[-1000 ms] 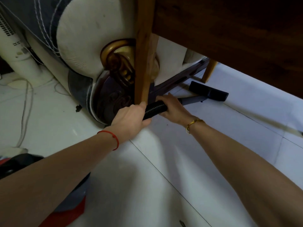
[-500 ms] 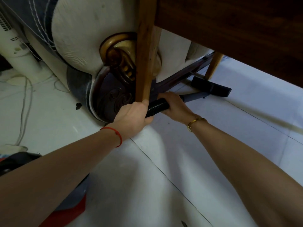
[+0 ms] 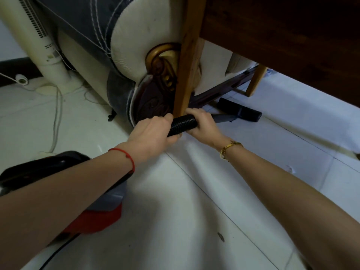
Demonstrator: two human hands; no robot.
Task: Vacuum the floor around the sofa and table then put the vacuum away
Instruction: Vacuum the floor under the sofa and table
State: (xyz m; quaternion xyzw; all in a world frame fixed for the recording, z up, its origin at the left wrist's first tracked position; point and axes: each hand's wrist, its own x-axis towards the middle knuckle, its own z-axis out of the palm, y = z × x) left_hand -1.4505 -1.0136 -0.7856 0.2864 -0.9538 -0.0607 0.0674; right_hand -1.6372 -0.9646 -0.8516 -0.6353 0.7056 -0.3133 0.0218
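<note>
Bare forearms, red string bracelet (image 3: 127, 157) (left wrist), gold bangle (image 3: 229, 148) — right wrist

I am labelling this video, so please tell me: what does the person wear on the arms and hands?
Both forearms are bare, with no sleeves or gloves in view. The left hand has a thin red string bracelet at the wrist. The right hand has a gold bangle at the wrist. No rings can be seen.

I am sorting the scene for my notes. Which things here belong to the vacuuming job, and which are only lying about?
Belong to the job:
left hand
right hand
ribbed hose
floor nozzle
vacuum body
sofa
table

Only lying about:
white tower fan
white cables
</note>
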